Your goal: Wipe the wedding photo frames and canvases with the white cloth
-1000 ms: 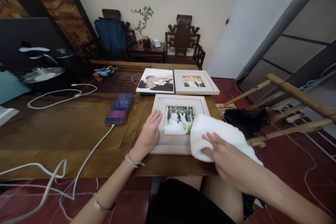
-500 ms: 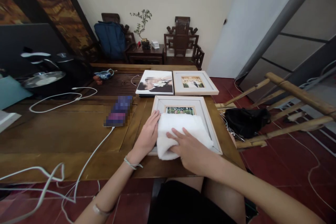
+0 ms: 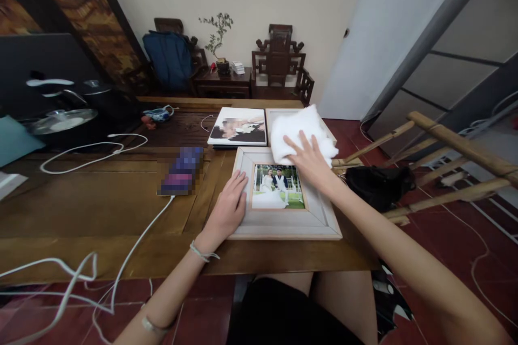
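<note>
left hand (image 3: 227, 209) flat, fingers spread on near photo frame (image 3: 283, 223) left edge | right hand (image 3: 309, 164) fingers splayed pressing white cloth (image 3: 299, 128) at frame's far right corner | I see desk (image 3: 101, 199)

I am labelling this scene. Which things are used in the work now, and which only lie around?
In use:
near frame
white cloth
left hand
right hand

Lying about:
far frame
unframed print
phone
white cable
black bag

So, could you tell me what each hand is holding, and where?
The right hand presses a white cloth flat under its palm, at the cloth's near edge. The left hand rests on the photo frame, left border, gripping nothing.
</note>
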A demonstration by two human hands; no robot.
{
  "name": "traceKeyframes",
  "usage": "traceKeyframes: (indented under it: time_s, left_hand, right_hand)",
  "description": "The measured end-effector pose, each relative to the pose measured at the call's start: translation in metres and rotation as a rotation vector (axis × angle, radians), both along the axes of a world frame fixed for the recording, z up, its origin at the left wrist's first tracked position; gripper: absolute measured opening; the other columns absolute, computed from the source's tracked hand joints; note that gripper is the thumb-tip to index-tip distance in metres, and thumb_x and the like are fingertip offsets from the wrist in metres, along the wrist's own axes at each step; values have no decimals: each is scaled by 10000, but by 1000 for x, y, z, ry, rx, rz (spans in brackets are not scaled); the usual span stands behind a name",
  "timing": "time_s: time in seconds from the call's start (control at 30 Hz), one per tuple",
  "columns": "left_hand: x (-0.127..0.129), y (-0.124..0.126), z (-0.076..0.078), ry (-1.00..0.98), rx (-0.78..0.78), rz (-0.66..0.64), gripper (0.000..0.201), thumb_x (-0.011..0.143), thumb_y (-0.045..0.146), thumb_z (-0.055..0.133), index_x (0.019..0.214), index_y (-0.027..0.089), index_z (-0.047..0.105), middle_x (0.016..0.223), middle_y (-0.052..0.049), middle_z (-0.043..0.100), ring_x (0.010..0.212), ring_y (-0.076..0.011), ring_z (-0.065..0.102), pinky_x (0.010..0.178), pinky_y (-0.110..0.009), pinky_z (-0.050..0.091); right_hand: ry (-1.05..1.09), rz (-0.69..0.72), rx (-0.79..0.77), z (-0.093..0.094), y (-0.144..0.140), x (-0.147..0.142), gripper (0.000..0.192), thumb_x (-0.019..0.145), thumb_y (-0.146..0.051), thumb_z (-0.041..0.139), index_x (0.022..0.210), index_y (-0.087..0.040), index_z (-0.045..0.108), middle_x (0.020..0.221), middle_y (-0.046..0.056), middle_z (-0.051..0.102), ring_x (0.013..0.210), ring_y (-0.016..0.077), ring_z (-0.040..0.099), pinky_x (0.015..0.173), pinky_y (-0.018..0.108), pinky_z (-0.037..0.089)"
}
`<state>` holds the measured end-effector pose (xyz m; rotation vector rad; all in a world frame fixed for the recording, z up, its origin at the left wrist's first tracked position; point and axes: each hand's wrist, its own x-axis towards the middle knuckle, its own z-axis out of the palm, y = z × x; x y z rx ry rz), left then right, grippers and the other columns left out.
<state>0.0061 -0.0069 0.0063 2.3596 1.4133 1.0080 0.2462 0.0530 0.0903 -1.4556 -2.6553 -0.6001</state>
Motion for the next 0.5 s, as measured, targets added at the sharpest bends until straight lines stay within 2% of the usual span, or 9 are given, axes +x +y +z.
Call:
traceKeyframes:
  time_s: [0.1,0.2,0.27,0.4,0.5]
  left_hand:
    - [0,0,-1,7,-6,8,418,898,189,355,1268,44,484,1363,-183,465,1349,-251,309,1104,-473,291]
    - [0,0,-1,7,-14,22,416,899,181,354,1279,61,474,1375,-172,455,1352,-246,303,1098,-479,300]
    - [1,-1,0,6,-14,25,415,898,175,354,1280,69,473,1375,-168,457,1352,-245,303,1095,-483,301]
    - [2,-2,2,6,-17,30,414,894,170,360,1276,62,477,1370,-175,459,1352,-250,302,1100,-479,292]
    - [2,-2,2,5,-30,29,415,895,174,364,1282,74,473,1380,-170,449,1355,-252,295,1099,-487,288]
  right_hand:
    - [-65,32,-143,-22,-14,-12,497,761,57,438,1138,-212,618,1476,63,310,1327,432,217,1006,641,274]
    - [-57,27,-243,-24,-47,-18,445,773,27,437,1114,-185,630,1475,92,305,1305,451,251,989,649,277]
    - [-40,32,-351,-12,-75,-18,466,755,25,441,1133,-184,619,1471,101,312,1299,450,268,980,644,291]
    - [-15,83,-680,26,-126,-20,572,695,41,440,1191,-210,577,1461,78,337,1278,421,334,945,575,393]
    - [17,107,-783,37,-144,-28,600,669,26,452,1207,-213,563,1471,75,317,1269,421,350,936,563,414]
